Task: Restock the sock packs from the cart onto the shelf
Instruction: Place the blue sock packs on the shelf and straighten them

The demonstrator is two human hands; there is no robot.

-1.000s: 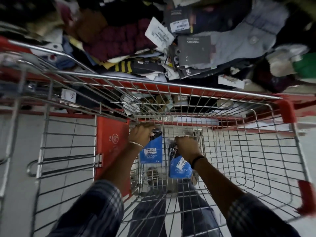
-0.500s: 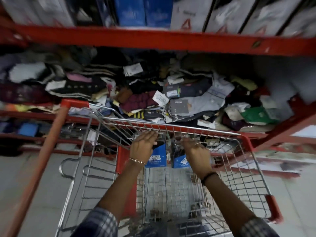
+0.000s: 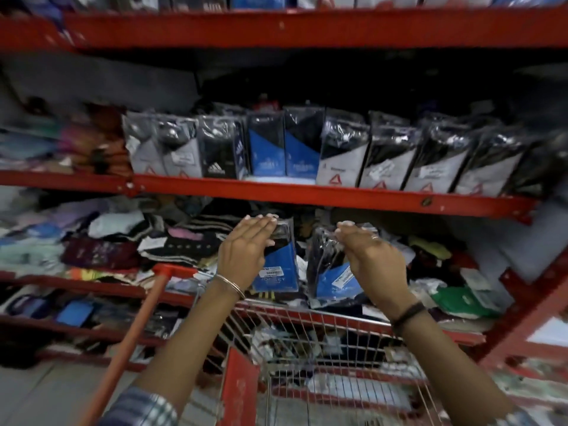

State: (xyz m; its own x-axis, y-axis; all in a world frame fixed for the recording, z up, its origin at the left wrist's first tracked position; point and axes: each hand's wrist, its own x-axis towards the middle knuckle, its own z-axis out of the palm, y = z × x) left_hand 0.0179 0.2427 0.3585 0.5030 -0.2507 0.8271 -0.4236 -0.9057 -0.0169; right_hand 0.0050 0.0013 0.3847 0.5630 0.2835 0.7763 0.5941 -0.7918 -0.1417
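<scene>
My left hand (image 3: 246, 250) grips the top of a blue-and-black sock pack (image 3: 281, 265), held upright above the cart. A second blue-and-black sock pack (image 3: 330, 275), wrapped in clear plastic, hangs from my right hand (image 3: 373, 259). Both packs are raised in front of the lower shelf, just under the red shelf rail (image 3: 307, 193). On that shelf stands a row of upright sock packs (image 3: 338, 152), two matching blue ones (image 3: 284, 149) among them. The wire cart (image 3: 322, 358) is below my arms.
The lower shelf holds a messy heap of loose socks and garments (image 3: 132, 241). A red cart handle bar (image 3: 129, 339) slants up at the left. A red upright post (image 3: 528, 309) stands at the right. More boxed packs line the top shelf (image 3: 276, 26).
Both hands have lifted the two blue packs out of the cart up to the level of the lower shelf. The view has tilted up and now shows the middle shelf.
</scene>
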